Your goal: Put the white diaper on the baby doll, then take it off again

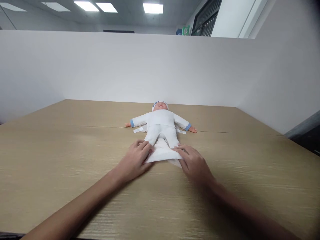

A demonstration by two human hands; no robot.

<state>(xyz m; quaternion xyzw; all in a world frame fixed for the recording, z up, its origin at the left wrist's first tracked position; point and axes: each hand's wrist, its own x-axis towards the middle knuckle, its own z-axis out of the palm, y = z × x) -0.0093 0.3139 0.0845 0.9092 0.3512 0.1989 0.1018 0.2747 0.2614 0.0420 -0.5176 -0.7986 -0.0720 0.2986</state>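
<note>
In the head camera's view, a baby doll [161, 118] lay on its back on a wood-grain counter [85, 173], its head near the middle of the far edge and its legs pointing toward the near edge. The doll wore a white outfit with blue cuffs, and a white cap [154, 106] with blue lettering. Its arms were spread wide, one toward the counter's left edge and the other toward its right.

A white disposable diaper [162, 154] stretched out past the doll's parted legs toward the near edge, its fastening tabs [140, 129] jutting out on both sides of the doll's waist. A thinner layer showed beneath the diaper's near end, on the right.

A person's left hand [137, 156] gripped the diaper's near left corner, the fingers bent and clamped on the material beside the doll's lower leg. The right hand [196, 163] was at the near right corner, its fingers likewise clamped on the diaper, with the fingertips close to the doll's other leg. The diaper's near end spanned the space between the two hands.

A thin seam [217, 132] crossed the counter level with the tabs. A white wall [150, 70] rose behind the far edge, with lit ceiling panels [153, 8] above.
</note>
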